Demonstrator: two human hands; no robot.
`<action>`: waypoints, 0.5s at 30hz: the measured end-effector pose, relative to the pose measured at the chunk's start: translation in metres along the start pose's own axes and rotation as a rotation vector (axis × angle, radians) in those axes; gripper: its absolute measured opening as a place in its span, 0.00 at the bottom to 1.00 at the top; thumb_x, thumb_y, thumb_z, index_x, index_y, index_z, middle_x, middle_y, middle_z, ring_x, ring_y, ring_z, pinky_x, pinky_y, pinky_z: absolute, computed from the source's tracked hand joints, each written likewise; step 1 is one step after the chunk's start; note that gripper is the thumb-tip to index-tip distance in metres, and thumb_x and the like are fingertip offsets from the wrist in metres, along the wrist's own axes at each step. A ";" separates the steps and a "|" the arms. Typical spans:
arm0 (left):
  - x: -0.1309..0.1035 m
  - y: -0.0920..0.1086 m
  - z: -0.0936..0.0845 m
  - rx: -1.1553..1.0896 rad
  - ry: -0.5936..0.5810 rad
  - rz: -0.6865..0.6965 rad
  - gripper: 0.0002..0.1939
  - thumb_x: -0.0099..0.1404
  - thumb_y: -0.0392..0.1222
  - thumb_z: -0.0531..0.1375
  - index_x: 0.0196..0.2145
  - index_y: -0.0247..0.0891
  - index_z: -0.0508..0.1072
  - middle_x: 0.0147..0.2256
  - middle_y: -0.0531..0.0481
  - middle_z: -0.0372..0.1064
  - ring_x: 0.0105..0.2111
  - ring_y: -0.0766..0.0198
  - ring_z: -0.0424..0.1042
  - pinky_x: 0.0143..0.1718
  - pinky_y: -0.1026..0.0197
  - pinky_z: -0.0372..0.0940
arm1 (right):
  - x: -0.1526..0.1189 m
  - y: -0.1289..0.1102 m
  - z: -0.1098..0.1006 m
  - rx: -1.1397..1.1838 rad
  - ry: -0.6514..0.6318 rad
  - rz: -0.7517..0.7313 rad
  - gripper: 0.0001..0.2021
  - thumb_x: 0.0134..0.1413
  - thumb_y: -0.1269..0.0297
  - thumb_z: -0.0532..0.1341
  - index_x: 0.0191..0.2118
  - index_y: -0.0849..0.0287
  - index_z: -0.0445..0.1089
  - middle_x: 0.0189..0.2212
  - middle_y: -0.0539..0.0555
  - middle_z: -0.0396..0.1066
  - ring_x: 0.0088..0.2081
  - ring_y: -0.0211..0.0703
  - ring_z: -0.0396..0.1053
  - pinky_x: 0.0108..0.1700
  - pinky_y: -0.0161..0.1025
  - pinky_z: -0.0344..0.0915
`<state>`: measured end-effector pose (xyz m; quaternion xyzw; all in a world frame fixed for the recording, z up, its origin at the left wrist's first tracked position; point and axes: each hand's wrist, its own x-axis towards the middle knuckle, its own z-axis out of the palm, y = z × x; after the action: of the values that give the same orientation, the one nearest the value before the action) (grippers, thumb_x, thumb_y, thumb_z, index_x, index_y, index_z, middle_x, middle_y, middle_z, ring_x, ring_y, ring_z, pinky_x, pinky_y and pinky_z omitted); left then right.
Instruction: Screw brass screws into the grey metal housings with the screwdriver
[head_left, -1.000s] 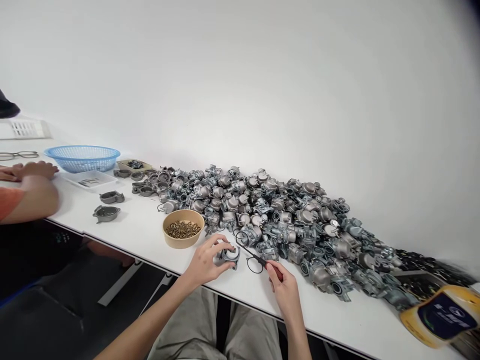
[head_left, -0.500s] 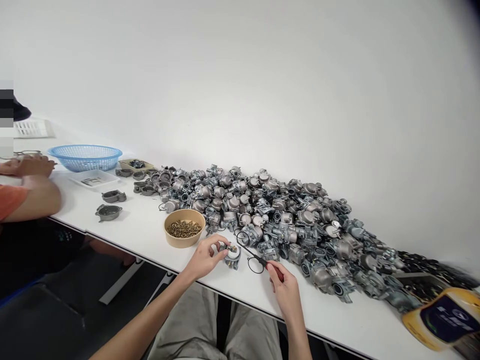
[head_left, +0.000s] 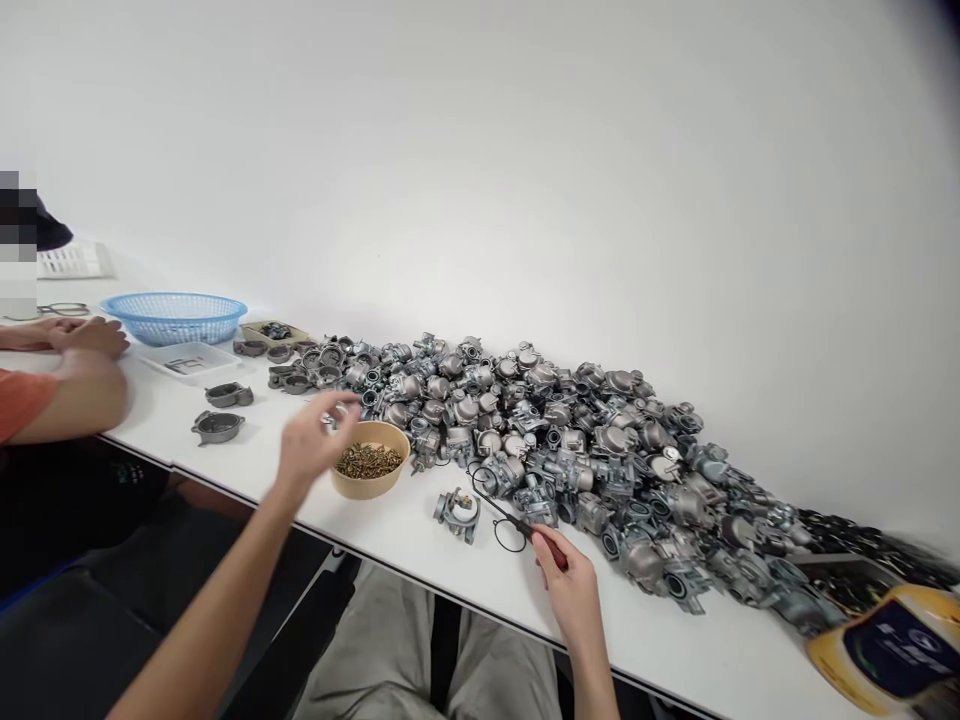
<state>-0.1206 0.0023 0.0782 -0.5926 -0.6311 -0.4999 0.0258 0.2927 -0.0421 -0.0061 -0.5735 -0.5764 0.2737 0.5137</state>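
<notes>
My left hand (head_left: 313, 440) is raised beside the left rim of the brown paper bowl (head_left: 369, 487), its fingers curved and apart with nothing visible in them. The bowl holds many small brass-coloured screws (head_left: 369, 461). My right hand (head_left: 568, 575) grips the red handle of a screwdriver (head_left: 553, 546), whose dark shaft points up and left. On the white table between my hands lies a carburetor body (head_left: 457, 512) with a white float and a brass part showing. A thin black ring gasket (head_left: 510, 536) lies under the screwdriver shaft.
A large pile of carburetors (head_left: 540, 420) runs along the wall. Loose float bowls (head_left: 217, 428), a white tray (head_left: 187, 362) and a blue basket (head_left: 176, 318) stand at left. A co-worker's hands (head_left: 94, 337) rest there. A yellow container (head_left: 885, 640) lies at right.
My left hand has left the carburetor body and moved left and up to the paper bowl. The carburetor body stays on the table. My right hand still holds the screwdriver, nearly unmoved.
</notes>
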 end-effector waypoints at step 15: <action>0.107 -0.129 0.003 0.451 -0.296 -0.379 0.12 0.62 0.41 0.64 0.36 0.27 0.73 0.50 0.31 0.67 0.47 0.45 0.70 0.45 0.51 0.64 | 0.001 -0.002 0.003 0.045 -0.052 0.024 0.27 0.46 0.44 0.68 0.43 0.64 0.79 0.41 0.64 0.78 0.42 0.56 0.76 0.47 0.46 0.73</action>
<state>-0.2507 0.1074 0.0659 -0.5103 -0.8218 -0.2517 -0.0290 0.2896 -0.0407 -0.0051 -0.5615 -0.5763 0.3073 0.5081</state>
